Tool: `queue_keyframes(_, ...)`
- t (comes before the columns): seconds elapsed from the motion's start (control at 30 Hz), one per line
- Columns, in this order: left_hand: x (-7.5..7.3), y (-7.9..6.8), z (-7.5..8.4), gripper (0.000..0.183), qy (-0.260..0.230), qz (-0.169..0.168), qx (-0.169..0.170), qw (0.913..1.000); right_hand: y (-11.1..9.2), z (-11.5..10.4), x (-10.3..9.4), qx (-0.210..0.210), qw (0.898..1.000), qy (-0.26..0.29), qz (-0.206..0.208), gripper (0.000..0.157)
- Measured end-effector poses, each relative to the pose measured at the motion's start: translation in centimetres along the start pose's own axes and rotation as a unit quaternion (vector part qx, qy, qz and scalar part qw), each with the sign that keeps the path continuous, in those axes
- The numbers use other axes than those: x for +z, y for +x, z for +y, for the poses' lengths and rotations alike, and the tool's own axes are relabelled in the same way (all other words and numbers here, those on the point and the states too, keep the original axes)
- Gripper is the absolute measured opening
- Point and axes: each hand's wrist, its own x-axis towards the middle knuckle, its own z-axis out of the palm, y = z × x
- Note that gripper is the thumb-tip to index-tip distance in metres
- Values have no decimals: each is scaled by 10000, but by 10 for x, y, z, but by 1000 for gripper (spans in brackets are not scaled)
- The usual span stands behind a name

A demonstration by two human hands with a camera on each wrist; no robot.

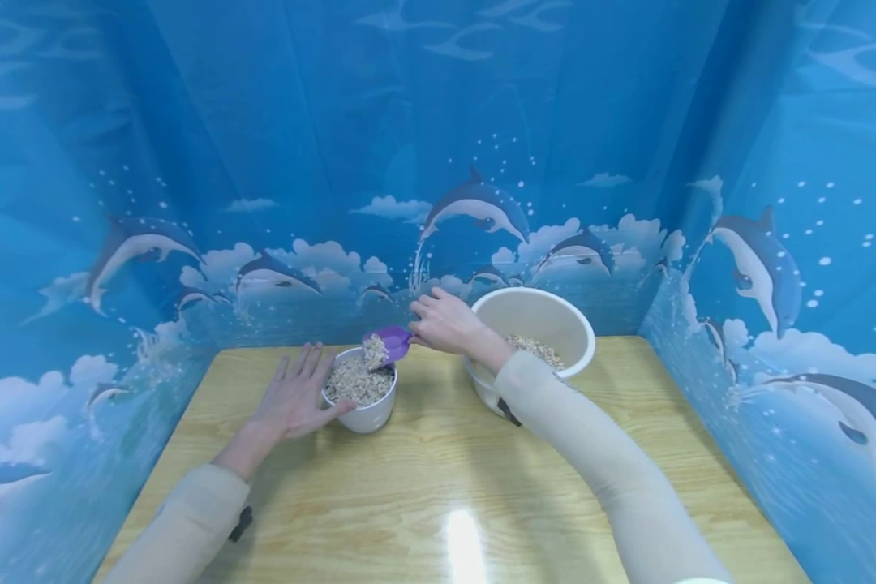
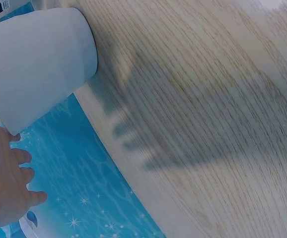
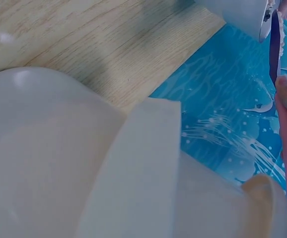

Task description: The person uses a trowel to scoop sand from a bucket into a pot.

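My left hand (image 1: 295,397) lies with straight, spread fingers at the left side of a small white tub (image 1: 371,418), its thumb along the near rim. This tub is filled close to the brim with pale, oat-like flakes (image 1: 350,388). A purple scoop (image 1: 396,343), tilted down to the left, holds more flakes over the tub's right rim. My right hand (image 1: 445,322) grips the scoop's handle from the right. In the left wrist view, the small tub's side (image 2: 39,64) stands beside the hand; in the right wrist view, the scoop (image 3: 274,54) appears edge-on at its mouth.
A larger white tub (image 1: 555,307) stands on the right under my right forearm, with a layer of flakes (image 1: 536,350) at its bottom. Both stand toward the back of the wooden table (image 1: 380,503). Blue dolphin-print sheets (image 1: 336,162) hang around the back and sides.
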Motion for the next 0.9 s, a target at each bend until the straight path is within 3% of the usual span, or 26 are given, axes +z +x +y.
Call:
queue_keyframes(0.23, 0, 0, 1, 108, 62, 9, 8, 10000, 1, 1, -3, -129, 9998, -150, 66, 32)
queue_keyframes(0.63, -1, -1, 1, 108, 14, -3, 0, 10000, 0, 6, -13, -200, 9979, -450, -417, 42)
queue_keyframes(0.9, -1, -1, 1, 108, -19, -7, -14, 10000, -2, 8, -15, -275, 9970, -610, -395, 42)
